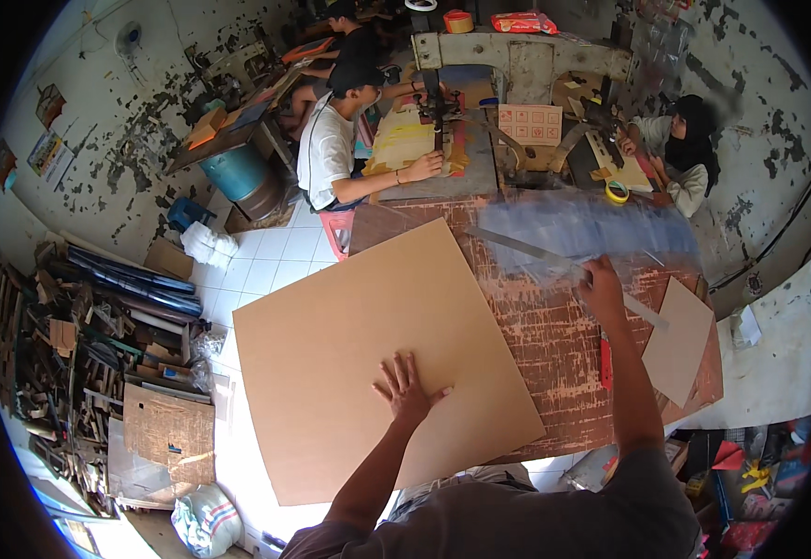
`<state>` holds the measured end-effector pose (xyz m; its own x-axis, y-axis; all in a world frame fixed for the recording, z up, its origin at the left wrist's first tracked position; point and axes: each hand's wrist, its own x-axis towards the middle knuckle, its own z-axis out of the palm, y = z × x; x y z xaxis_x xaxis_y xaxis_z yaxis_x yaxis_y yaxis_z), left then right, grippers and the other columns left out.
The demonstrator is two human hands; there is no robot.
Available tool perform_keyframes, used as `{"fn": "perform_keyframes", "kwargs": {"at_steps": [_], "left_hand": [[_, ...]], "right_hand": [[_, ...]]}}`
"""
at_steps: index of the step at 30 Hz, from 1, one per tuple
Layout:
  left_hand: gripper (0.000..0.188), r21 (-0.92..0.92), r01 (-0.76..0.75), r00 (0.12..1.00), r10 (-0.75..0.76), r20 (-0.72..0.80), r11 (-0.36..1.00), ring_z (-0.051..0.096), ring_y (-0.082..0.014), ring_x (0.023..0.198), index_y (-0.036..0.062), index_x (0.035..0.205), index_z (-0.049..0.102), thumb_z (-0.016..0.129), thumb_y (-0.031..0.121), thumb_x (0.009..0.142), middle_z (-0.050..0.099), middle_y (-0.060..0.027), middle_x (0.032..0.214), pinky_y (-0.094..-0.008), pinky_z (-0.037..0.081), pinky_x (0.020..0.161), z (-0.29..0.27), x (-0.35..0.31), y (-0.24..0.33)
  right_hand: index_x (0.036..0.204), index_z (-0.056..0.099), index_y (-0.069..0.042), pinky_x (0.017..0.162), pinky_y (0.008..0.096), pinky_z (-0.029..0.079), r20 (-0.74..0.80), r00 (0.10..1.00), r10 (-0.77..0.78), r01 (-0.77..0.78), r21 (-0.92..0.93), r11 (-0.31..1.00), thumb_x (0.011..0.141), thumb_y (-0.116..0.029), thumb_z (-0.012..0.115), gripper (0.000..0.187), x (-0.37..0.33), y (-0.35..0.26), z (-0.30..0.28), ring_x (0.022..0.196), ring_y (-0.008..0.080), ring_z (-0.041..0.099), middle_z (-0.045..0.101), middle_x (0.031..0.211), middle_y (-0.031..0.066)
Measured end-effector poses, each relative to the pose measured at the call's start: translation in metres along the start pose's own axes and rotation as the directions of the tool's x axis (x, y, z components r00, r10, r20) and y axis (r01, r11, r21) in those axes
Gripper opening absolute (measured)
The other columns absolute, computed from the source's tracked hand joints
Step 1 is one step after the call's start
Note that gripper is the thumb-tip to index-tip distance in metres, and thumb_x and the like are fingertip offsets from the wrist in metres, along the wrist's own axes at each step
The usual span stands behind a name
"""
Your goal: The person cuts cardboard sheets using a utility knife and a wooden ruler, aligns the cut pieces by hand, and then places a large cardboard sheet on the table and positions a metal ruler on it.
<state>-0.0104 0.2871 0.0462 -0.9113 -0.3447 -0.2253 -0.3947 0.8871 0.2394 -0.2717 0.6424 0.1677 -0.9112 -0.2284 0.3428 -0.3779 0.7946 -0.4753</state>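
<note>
A large brown board [359,307], flat and smooth like fibreboard or stiff card, lies at a slant over the worktable [554,349] and juts past its left and near edges. My left hand [407,395] rests flat on the board's near part, fingers spread. To the right, my right hand [601,287] grips a long metal ruler [522,246] near its middle, held slantwise over the scratched tabletop and apart from the board. Beside my right forearm lies a red tool [606,361], perhaps a cutter, partly hidden by the arm.
Clear plastic sheets [601,228] cover the table's far side; a smaller board [680,343] lies at its right. Co-workers sit at presses beyond, one in a white shirt [329,154], another at right [699,163]. Yellow tape [617,192] sits near them. Scrap wood [79,363] piles at left.
</note>
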Motion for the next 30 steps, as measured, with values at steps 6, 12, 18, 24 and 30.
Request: {"fn": "perform_keyframes", "kwargs": {"at_steps": [6,12,18,24,30], "left_hand": [[0.128,-0.012,-0.014,1.000,0.014,-0.014,1.000,-0.012,-0.0464,0.150,0.0140,0.161,0.006,0.062,0.083,0.068,-0.004,-0.0162,0.167,-0.0799,-0.005,0.106,0.012,0.006,-0.006],[0.120,0.014,-0.051,0.999,0.051,-0.010,0.999,-0.007,-0.0495,0.150,0.0115,0.160,0.009,0.059,0.080,0.075,-0.002,-0.0252,0.164,-0.0799,-0.003,0.106,0.014,0.008,-0.007],[0.103,0.010,-0.222,0.956,0.220,-0.196,0.975,-0.003,-0.0464,0.151,0.0127,0.160,0.015,0.052,0.074,0.085,0.001,-0.0198,0.166,-0.0744,0.001,0.112,0.044,0.014,-0.017],[0.094,0.099,-0.229,0.952,0.244,-0.183,0.968,0.001,-0.0469,0.151,0.0128,0.159,0.019,0.047,0.070,0.091,0.003,-0.0198,0.166,-0.0750,0.005,0.112,0.041,0.009,-0.016],[0.091,0.135,-0.239,0.946,0.262,-0.191,0.962,0.004,-0.0494,0.150,0.0129,0.159,0.019,0.045,0.069,0.093,0.004,-0.0204,0.166,-0.0763,0.006,0.111,0.046,0.010,-0.013]], "right_hand": [[0.105,0.064,0.000,0.067,0.0367,0.049,0.017,0.976,0.219,-0.219,0.146,0.965,0.076,0.000,0.070,0.030,-0.138,-0.059,-0.018,0.073,0.0241,0.061,0.058,0.087,0.0136],[0.112,0.060,0.000,0.071,0.0308,0.051,0.107,0.930,0.353,-0.368,0.312,0.876,0.080,-0.002,0.071,0.033,-0.266,-0.100,0.016,0.078,0.0167,0.062,0.064,0.091,0.0099],[0.114,0.060,-0.001,0.075,0.0356,0.052,0.121,0.910,0.397,-0.415,0.238,0.878,0.081,-0.006,0.076,0.037,-0.342,-0.127,0.043,0.083,0.0252,0.063,0.064,0.093,0.0146],[0.111,0.054,-0.002,0.079,0.0377,0.052,0.035,0.900,0.435,-0.432,0.212,0.876,0.083,-0.005,0.074,0.034,-0.365,-0.135,0.048,0.090,0.0313,0.064,0.062,0.100,0.0178],[0.115,0.051,-0.006,0.073,0.0422,0.054,0.064,0.883,0.465,-0.469,0.177,0.865,0.083,-0.008,0.073,0.039,-0.367,-0.131,0.047,0.089,0.0355,0.064,0.059,0.104,0.0178]]}}
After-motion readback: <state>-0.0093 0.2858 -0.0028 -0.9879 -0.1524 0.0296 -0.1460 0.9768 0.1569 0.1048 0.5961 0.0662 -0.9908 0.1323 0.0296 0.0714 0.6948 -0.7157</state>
